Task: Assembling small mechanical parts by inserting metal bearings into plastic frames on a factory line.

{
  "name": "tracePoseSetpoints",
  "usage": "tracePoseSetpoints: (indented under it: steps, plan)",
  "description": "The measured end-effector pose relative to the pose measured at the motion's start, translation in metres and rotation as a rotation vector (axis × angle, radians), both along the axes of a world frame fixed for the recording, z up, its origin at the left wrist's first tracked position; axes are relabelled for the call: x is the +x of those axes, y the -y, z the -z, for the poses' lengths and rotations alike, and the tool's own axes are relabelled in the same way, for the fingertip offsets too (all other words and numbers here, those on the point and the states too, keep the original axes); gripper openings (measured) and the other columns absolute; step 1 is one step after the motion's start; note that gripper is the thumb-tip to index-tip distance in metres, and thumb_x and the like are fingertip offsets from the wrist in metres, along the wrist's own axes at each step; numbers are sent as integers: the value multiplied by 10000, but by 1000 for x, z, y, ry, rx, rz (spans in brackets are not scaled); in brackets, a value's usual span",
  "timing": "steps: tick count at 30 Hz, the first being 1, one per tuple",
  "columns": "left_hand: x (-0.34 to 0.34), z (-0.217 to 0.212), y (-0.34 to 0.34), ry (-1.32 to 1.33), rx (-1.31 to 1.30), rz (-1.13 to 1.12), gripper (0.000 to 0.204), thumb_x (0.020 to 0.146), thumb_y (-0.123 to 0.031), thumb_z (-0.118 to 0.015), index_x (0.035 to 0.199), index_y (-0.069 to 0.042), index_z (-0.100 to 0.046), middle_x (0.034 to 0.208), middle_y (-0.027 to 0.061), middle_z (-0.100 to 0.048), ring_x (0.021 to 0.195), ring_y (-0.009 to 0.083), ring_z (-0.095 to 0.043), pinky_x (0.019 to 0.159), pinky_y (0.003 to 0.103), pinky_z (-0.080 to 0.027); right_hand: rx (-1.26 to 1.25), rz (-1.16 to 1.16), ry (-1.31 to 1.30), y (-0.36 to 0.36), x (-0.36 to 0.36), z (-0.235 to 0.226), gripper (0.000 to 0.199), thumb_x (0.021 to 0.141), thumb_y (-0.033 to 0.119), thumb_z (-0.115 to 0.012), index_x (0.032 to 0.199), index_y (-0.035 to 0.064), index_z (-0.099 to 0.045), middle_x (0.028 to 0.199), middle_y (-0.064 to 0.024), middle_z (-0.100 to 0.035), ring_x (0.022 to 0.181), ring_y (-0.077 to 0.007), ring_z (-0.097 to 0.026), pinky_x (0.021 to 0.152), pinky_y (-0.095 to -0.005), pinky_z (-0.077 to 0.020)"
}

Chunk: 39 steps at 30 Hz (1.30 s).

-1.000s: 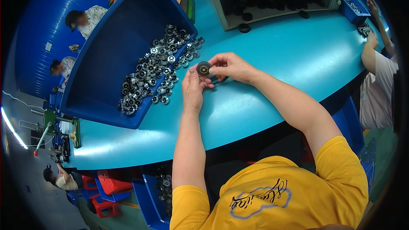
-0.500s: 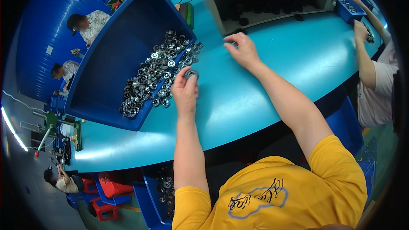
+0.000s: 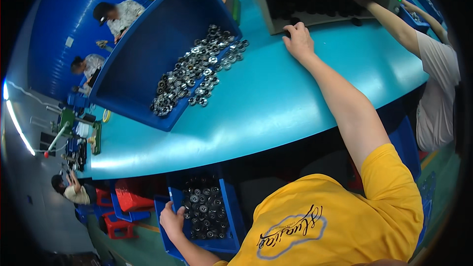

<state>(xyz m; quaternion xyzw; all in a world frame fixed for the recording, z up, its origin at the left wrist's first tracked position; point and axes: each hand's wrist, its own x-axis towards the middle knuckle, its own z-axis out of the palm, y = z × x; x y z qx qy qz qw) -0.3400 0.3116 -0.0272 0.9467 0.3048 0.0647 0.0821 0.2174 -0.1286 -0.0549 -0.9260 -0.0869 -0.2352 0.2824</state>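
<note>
Wheels (image 3: 204, 209) beside left hand (image 3: 172, 221), black disc (image 3: 294, 20) by right hand (image 3: 300, 44)

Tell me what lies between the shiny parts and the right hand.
In the head view, a stretch of turquoise tabletop lies between the shiny parts and the right hand.

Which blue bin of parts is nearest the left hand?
The low bin below the table's edge, filled with dark round parts; the large bin holds shiny parts.
</note>
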Motion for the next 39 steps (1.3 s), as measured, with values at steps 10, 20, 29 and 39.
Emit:
tracePoseSetpoints:
  steps: [10, 20, 29, 39]
  plan:
    - [239, -39, 130, 520, -385, 597, 195, 870, -48, -709, 1063, -23, -714, 795, 115, -662, 634, 200, -584, 610, 323, -481, -21, -369, -124, -127, -31, -6, 396, 809, 272, -767, 1184, 173, -688, 1209, -101, -594, 1179, -314, -548, 971, -445, -505]
    - [412, 13, 203, 460, -648, 669, 173, 897, -108, -706, 1056, -47, -730, 697, 61, -608, 608, 143, -535, 583, 293, -454, -35, -618, -19, -49, -36, -6, 341, 803, 231, -787, 1106, 96, -708, 1021, -143, -640, 920, -328, -644, 839, -432, -528]
    - [414, 28, 209, 473, -633, 714, 107, 908, -93, -679, 987, -44, -732, 797, 103, -664, 662, 189, -612, 615, 328, -488, -119, 41, 47, 31, 12, 10, 294, 839, 268, -775, 1086, 116, -724, 1126, -109, -640, 1079, -302, -577, 943, -403, -517]
    - [411, 24, 203, 734, -1037, 661, 298, 1010, -182, -640, 1273, -46, -674, 800, -29, -626, 622, 26, -478, 542, 196, -383, 816, -686, -636, -62, -60, -42, 190, 875, 216, -798, 883, 55, -697, 732, -2, -628, 648, -69, -553, 573, -249, -458]
